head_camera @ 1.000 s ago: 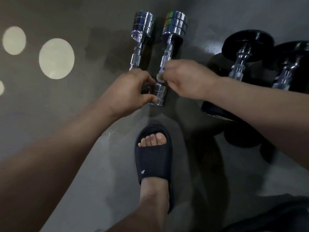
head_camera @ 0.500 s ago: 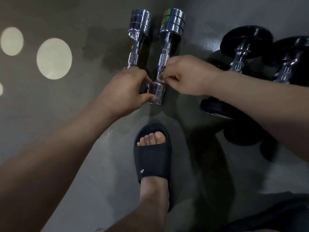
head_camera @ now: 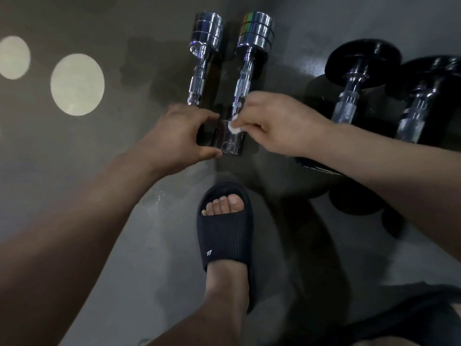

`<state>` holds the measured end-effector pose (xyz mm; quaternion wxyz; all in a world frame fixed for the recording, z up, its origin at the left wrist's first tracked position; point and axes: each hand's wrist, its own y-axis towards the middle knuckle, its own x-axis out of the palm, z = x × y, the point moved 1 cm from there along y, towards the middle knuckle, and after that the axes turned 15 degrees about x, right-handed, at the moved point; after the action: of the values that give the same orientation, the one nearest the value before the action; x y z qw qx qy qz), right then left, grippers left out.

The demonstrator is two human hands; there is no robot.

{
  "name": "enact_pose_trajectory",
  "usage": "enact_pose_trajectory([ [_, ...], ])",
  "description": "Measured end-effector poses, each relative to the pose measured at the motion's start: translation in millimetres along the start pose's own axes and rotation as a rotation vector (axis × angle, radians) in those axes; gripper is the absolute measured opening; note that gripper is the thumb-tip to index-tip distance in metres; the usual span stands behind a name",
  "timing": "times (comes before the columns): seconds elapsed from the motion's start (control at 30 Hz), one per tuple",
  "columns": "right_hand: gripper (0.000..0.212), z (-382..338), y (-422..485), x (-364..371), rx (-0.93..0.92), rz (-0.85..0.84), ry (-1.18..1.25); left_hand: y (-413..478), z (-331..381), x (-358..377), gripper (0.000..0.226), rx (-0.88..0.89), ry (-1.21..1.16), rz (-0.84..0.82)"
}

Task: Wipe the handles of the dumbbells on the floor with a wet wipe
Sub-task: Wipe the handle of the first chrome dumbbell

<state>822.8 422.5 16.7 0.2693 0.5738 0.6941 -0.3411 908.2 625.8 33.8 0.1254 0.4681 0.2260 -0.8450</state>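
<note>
- The left chrome dumbbell (head_camera: 197,86) and the right chrome dumbbell (head_camera: 243,83) lie side by side on the floor (head_camera: 124,221), their handles running away from both hands.
- The right hand (head_camera: 279,126) pinches a small white wet wipe (head_camera: 234,127) between thumb and fingertips, at the spot where the right chrome dumbbell's handle meets its near head.
- The left hand (head_camera: 179,136) curls round that near head, thumb at its near end and fingers over the far side; it hides the left chrome dumbbell's near end.
- Past the right hand's wrist lie 2 black dumbbells (head_camera: 349,103), close together.
- Outward of the left hand the floor lies open, with 2 pale light circles (head_camera: 77,83).
- A sandalled foot (head_camera: 224,236) stands just nearer than both hands.
</note>
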Motion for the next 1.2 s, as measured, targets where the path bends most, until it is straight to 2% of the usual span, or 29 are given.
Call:
enact_pose_trajectory([
  [0.07, 0.015, 1.2, -4.6, 3.4, 0.026, 0.026, -0.019, -1.1, 0.5, -0.4, 0.079, 0.003, -0.008, 0.000],
  [0.2, 0.016, -14.9, -19.4, 21.6, -0.083, -0.142, -0.111, 1.4, -2.4, 1.6, 0.076, 0.050, -0.015, -0.020],
  [0.23, 0.016, -15.4, -19.2, 23.4, -0.055, -0.119, -0.101, 2.7, -2.6, 1.7, 0.075, 0.048, -0.011, -0.022],
  [0.33, 0.010, -10.9, -12.7, 25.2, 0.207, 0.160, 0.066, 5.2, -4.3, 1.3, 0.075, 0.041, 0.012, -0.030],
  [0.4, 0.006, -20.7, -19.1, 34.6, 0.322, 0.273, 0.142, 5.5, -6.2, 1.3, 0.075, 0.042, 0.011, -0.036],
  [0.53, 0.004, -40.8, -41.7, 59.1, 0.319, 0.245, 0.223, 8.2, -10.1, 1.2, 0.072, 0.057, 0.009, -0.040],
  [0.67, 0.005, -28.8, -41.1, 69.6, 0.513, 0.440, 0.305, 9.3, -14.1, 1.2, 0.073, 0.047, 0.001, -0.051],
  [0.83, 0.002, -42.7, -57.4, 84.5, 0.468, 0.338, 0.366, 9.5, -19.6, 1.6, 0.074, 0.041, 0.002, -0.062],
  [1.0, 0.004, -23.7, -26.9, 78.3, 0.688, 0.524, 0.461, 10.3, -19.8, 1.2, 0.076, 0.032, 0.013, -0.077],
  [1.13, 0.002, -36.2, -32.8, 75.7, 0.527, 0.494, 0.419, 8.2, -17.7, 0.5, 0.078, 0.033, 0.002, -0.065],
  [1.2, 0.004, -35.7, -26.2, 70.3, 0.507, 0.501, 0.408, 8.2, -16.3, 0.3, 0.078, 0.014, -0.019, -0.061],
])
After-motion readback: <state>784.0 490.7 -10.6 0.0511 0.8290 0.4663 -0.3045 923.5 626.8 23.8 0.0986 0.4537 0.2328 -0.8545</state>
